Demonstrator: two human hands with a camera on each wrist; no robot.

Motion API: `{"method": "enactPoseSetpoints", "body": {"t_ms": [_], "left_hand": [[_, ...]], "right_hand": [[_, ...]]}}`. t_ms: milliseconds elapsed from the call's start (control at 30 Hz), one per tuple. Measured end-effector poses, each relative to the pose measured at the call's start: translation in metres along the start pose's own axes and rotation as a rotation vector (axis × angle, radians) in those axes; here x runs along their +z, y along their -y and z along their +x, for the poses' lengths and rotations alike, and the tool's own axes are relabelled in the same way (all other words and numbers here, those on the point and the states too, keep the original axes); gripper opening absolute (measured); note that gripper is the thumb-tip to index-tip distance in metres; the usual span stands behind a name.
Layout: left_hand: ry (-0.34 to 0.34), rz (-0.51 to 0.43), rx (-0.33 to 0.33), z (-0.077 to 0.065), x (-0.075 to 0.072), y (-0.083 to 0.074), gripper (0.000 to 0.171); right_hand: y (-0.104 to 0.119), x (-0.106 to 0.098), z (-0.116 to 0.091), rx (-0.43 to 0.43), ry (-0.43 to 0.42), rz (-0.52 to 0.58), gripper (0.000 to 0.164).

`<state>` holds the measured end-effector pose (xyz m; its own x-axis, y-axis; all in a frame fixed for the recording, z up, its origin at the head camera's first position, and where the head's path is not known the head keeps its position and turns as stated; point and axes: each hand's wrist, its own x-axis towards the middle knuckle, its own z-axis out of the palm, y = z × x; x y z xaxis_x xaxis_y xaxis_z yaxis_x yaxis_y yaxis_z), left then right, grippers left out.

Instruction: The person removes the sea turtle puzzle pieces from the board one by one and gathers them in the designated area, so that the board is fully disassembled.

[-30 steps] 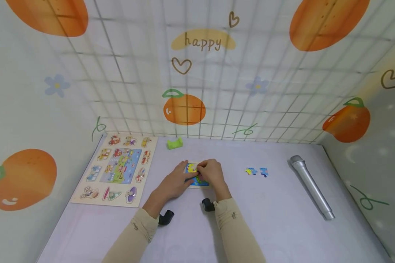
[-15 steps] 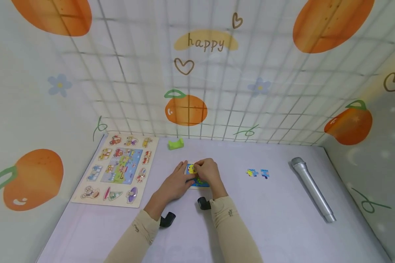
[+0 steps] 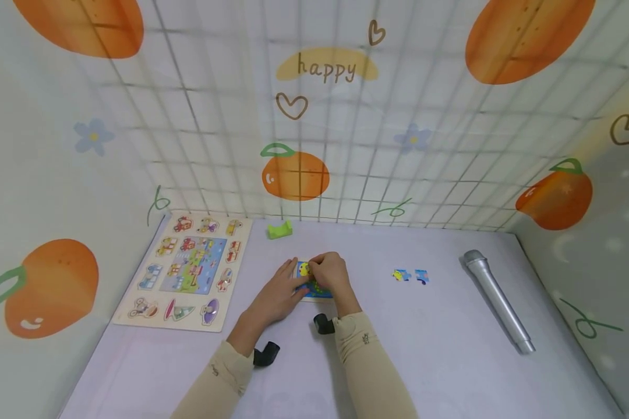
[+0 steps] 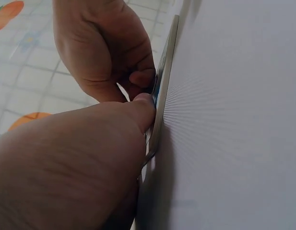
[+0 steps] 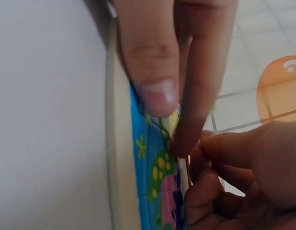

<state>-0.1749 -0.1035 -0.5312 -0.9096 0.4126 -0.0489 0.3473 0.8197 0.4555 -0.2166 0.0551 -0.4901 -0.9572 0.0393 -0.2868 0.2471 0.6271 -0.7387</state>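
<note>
I judge that I am midway through fitting a piece. My right grip (image 3: 331, 272) is narrow, its fingertips pinching what looks like one thin puzzle piece (image 5: 187, 168) over one small puzzle board (image 5: 123, 158); whether the two touch, I can't tell. The board lies roughly midway between the left and right edges of the bench (image 3: 398, 361), towards its far edge. My left hand (image 3: 275, 295) braces the board's left side, fingers straight. The next move calls, I think, for lining the piece up and pressing it flat. My hands hide how many pieces are in place.

Of the rest I count two loose pieces (image 3: 400, 274), side by side to the board's right; one large picture board (image 3: 162, 322) at the far left corner, ten cut-outs around its scene; one green block (image 3: 279, 230) near the far edge; one silver microphone (image 3: 498, 299) by the right edge; two black fittings (image 3: 266, 354) at my cuffs.
</note>
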Motion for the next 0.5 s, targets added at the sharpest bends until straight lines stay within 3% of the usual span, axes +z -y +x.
{"method": "enactPoseSetpoints", "body": {"t_ms": [233,500], "left_hand": [[-0.024,-0.023,0.019,-0.0083,-0.0048,0.0001,0.040],[0.005,0.003,0.022,-0.0097,-0.0063,-0.0005,0.040]], "right_hand": [[0.0020,-0.0004,0.0011,0.031,0.011,0.011,0.023],[0.0031,0.0009,0.0025,0.071,0.018,0.020,0.025]]}}
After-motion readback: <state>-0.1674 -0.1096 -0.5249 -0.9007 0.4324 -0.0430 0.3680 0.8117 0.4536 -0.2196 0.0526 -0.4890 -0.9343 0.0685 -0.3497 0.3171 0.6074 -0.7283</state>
